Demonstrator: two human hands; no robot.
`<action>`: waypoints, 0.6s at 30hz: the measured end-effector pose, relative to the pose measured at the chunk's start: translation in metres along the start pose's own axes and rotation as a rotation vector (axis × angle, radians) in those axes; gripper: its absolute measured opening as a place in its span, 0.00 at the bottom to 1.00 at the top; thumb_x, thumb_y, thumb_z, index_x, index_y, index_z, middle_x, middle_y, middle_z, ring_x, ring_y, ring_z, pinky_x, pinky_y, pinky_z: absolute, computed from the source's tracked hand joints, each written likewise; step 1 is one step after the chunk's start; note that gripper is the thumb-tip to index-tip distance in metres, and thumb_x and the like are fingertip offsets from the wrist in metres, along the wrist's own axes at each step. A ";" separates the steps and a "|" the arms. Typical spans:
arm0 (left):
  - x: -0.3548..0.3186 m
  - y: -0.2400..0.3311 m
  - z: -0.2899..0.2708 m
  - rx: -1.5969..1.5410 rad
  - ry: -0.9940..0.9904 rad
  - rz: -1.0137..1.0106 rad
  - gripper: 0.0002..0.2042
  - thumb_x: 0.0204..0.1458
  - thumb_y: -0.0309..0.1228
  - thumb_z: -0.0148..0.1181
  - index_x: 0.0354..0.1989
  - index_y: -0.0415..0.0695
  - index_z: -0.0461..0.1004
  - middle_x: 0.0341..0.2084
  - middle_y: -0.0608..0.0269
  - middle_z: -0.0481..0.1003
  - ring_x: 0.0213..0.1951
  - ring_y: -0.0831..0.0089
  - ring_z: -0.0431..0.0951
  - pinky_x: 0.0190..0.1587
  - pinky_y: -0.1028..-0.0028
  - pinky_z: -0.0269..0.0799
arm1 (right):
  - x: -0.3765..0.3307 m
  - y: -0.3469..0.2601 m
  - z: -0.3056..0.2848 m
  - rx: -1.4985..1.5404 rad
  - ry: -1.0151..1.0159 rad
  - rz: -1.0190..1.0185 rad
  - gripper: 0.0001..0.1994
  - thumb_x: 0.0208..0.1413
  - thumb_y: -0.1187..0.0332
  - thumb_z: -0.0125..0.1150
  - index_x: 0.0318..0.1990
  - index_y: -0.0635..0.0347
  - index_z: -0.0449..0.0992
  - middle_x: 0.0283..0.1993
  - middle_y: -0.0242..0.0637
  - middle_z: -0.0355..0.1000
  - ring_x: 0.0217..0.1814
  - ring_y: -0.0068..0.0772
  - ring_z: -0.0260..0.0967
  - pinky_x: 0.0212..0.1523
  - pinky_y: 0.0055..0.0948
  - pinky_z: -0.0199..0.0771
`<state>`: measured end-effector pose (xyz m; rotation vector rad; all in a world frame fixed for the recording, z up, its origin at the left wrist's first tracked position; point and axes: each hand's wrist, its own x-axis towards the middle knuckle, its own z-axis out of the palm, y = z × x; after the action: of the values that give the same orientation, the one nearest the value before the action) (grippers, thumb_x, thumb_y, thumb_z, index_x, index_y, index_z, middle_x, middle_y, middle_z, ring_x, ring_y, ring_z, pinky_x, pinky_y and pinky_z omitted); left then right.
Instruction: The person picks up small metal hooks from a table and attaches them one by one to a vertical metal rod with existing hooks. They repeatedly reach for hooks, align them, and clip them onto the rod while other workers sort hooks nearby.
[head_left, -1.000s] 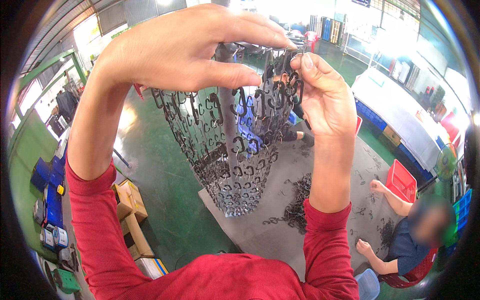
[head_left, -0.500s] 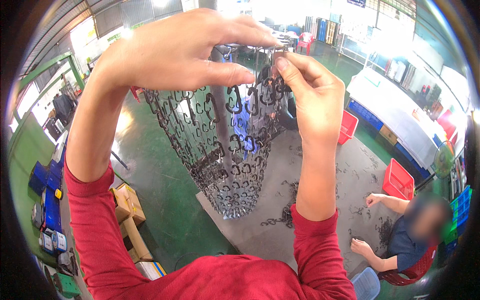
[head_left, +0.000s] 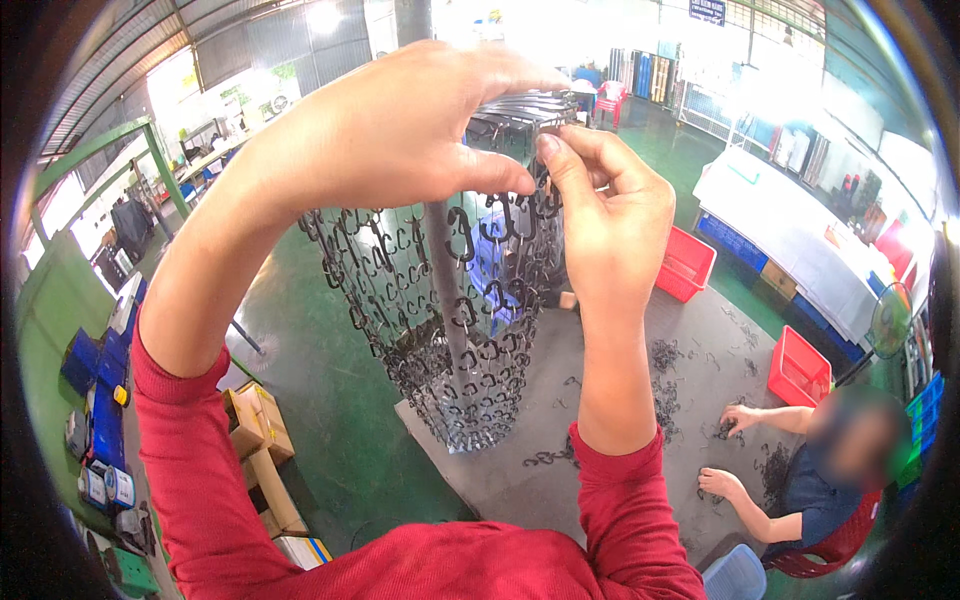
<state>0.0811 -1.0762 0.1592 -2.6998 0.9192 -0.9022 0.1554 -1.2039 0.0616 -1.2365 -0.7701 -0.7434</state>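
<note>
Right fingers (head_left: 565, 172) pinch by hanging hooks (head_left: 461, 236) above grey surface (head_left: 500, 490), green floor (head_left: 330, 420).

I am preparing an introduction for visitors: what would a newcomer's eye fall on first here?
Probably the hanging rows of black hooks in the centre, below the person's left hand and beside the right hand. Then, at right, two bright red baskets and a seated co-worker.

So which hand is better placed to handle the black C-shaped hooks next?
Probably the right hand: it pinches close beside the upper hooks, while the left hand arches across, thumb spread wide.
</note>
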 end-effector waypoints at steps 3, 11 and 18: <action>0.005 0.012 -0.009 -0.114 -0.105 -0.151 0.27 0.37 0.36 0.64 0.47 0.39 0.65 0.45 0.51 0.68 0.49 0.56 0.66 0.51 0.65 0.60 | 0.002 0.001 -0.005 0.109 -0.029 0.098 0.06 0.47 0.72 0.58 0.29 0.66 0.75 0.19 0.29 0.70 0.17 0.11 0.56 0.18 0.14 0.54; 0.003 -0.004 -0.027 -0.051 -0.292 0.105 0.28 0.40 0.39 0.61 0.50 0.37 0.64 0.47 0.50 0.67 0.53 0.55 0.63 0.54 0.63 0.57 | 0.010 0.006 -0.013 0.233 -0.185 0.170 0.06 0.48 0.72 0.56 0.32 0.63 0.75 0.22 0.30 0.71 0.18 0.12 0.58 0.19 0.14 0.58; -0.005 -0.008 -0.009 -0.100 -0.186 0.133 0.27 0.44 0.38 0.57 0.51 0.37 0.62 0.48 0.47 0.65 0.54 0.53 0.61 0.54 0.62 0.57 | 0.008 0.008 -0.011 0.284 -0.125 0.180 0.05 0.47 0.74 0.57 0.32 0.66 0.74 0.22 0.31 0.70 0.21 0.12 0.60 0.22 0.13 0.59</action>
<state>0.0763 -1.0664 0.1663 -2.7079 1.1132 -0.5836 0.1682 -1.2142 0.0623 -1.0832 -0.8230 -0.3969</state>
